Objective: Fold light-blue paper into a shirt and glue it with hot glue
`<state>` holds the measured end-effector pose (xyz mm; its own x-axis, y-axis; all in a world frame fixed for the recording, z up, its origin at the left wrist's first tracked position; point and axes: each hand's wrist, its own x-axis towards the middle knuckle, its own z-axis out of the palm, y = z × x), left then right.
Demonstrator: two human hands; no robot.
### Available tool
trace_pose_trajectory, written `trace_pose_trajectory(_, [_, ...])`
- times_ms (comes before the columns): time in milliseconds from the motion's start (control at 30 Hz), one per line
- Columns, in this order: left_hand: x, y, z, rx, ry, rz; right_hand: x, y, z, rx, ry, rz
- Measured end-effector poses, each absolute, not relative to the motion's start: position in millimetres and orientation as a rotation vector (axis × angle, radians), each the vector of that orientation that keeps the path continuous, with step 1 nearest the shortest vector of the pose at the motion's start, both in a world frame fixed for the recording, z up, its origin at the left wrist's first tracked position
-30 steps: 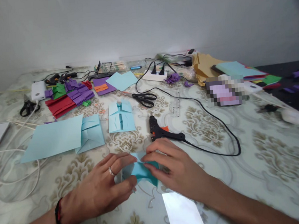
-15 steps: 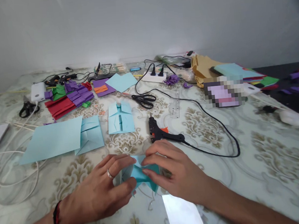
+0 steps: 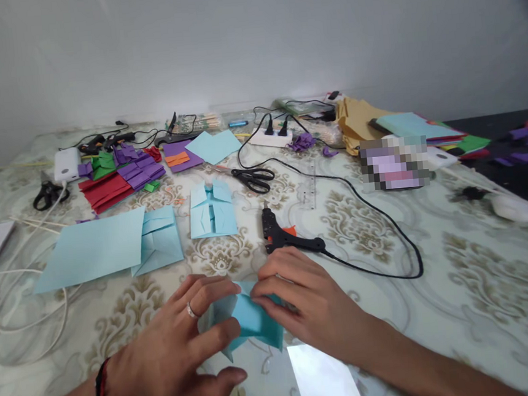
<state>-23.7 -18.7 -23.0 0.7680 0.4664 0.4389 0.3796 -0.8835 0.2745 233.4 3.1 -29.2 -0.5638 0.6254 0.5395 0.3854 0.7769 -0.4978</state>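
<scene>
A sheet of folded light blue paper (image 3: 256, 316) is between my two hands, its creases partly raised and opened. My left hand (image 3: 184, 340), with a ring and a dark bracelet, has its upper fingers bent round the paper's left side, while the thumb stands apart below it. My right hand (image 3: 300, 293) pinches the paper's upper right part between thumb and fingertips; the exact grip is hidden by the fingers. Just beyond lies a black glue gun (image 3: 279, 233). Another folded blue paper piece (image 3: 212, 212) is flat on the table farther back.
At left are blue sheets (image 3: 92, 247) and a white cable (image 3: 33, 360). Black-handled scissors (image 3: 253, 177), a clear ruler (image 3: 308, 188) and a power strip (image 3: 271, 137) lie behind. The glue gun's cord (image 3: 385, 212) loops right. A bright white rectangle (image 3: 326, 377) is near my right forearm.
My left thumb has moved down, away from the paper. The blue paper has opened wider and tilted, showing more of its inner face. My right hand stays almost in place.
</scene>
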Motion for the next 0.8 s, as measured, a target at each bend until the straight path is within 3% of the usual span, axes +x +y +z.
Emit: trace_pose_trajectory(800, [-12, -22, -29, 2.639, 0.751, 0.762, 222, -9, -23, -1.003, -2.199, 1.189])
